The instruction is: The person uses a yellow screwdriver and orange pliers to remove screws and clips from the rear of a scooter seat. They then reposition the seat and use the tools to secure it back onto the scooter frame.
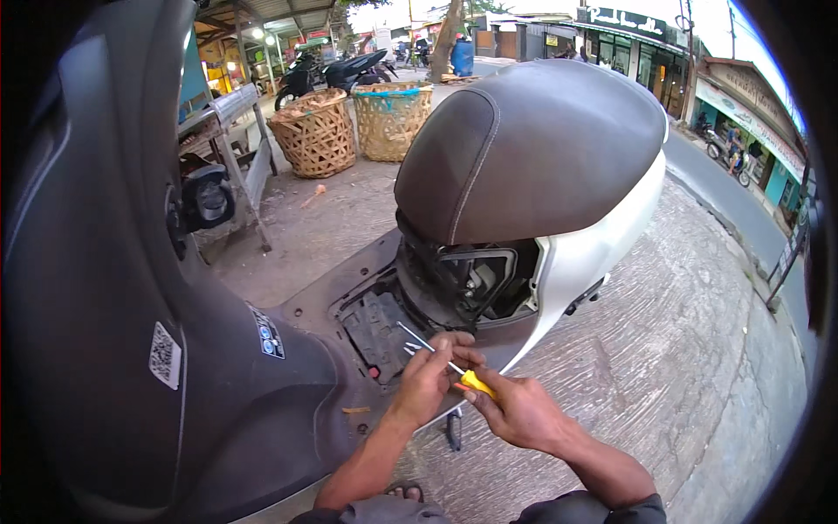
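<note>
My right hand is closed around the yellow handle of a screwdriver. The thin metal shaft of the screwdriver runs up and left through the fingers of my left hand, which pinch it. Its tip stands out past my left thumb, over an uncovered battery compartment in the scooter's footboard. Small pale slivers show beside my left fingers; I cannot tell what they are. Behind my hands, the scooter's front panel under the brown seat is off, baring dark inner parts.
The scooter's brown leg shield fills the left side. Two woven baskets and a metal-framed bench stand beyond. White bodywork curves along the seat's right. Textured concrete lies to the right, with a road behind.
</note>
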A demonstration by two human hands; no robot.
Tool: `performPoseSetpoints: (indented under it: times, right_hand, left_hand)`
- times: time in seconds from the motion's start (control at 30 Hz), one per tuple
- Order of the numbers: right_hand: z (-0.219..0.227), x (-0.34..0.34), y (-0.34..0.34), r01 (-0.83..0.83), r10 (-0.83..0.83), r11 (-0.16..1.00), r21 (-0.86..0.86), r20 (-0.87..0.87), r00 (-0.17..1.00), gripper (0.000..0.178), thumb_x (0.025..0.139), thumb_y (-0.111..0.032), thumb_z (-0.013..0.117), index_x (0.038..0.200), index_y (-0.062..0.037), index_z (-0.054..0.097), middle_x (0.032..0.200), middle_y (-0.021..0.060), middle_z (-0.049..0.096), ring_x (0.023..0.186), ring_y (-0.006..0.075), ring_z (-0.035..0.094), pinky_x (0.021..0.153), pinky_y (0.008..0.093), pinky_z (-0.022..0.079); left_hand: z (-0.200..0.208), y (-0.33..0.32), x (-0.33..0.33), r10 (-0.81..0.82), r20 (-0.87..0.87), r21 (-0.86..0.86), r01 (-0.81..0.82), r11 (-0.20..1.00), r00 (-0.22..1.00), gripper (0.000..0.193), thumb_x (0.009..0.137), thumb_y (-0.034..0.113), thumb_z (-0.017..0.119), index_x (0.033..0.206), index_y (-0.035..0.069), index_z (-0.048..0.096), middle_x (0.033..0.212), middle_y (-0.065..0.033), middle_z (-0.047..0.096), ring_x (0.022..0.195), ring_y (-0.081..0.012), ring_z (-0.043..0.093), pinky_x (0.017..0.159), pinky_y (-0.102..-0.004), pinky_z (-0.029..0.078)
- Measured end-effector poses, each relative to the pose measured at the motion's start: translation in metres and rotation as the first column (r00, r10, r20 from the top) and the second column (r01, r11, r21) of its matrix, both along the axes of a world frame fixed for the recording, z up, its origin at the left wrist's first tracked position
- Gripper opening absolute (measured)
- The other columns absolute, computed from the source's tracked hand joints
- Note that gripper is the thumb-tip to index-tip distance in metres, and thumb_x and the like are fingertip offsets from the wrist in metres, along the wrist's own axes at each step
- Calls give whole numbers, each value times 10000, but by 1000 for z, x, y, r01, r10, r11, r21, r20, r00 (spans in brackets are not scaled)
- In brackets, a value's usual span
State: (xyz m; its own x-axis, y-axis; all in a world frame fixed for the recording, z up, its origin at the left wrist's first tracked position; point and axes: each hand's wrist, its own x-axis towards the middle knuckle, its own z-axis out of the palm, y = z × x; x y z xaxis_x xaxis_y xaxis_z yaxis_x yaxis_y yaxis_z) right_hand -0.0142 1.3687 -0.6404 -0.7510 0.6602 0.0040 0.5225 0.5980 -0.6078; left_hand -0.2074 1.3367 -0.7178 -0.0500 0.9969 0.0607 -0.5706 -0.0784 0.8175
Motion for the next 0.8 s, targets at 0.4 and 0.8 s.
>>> performPoseSetpoints:
  times: [0.4, 0.8]
  right_hand:
    - [53, 12, -14, 378, -211, 809, 450, -377, 902, 318, 940, -170, 742, 1246, -87, 714, 689, 133, 613, 574, 311, 653, 534, 433, 510]
    - [77, 11, -16, 392, -300, 820, 417, -270, 915, 441, 911, -181, 770, 1323, -59, 671, 876, 162, 676, 774, 322, 715, 676, 422, 560]
  left_hand:
    - [76, 37, 30, -2, 157, 88, -12, 996, 988, 341, 1149, 315, 361, 1155, 50, 577, 1050, -178, 728, 938, -292, 761, 811, -419, 649]
    - [88, 42, 30, -1, 229, 96, -21, 995, 973, 321, 1142, 327, 382, 1151, 69, 573, 1016, -169, 732, 978, -337, 764, 789, -510, 674]
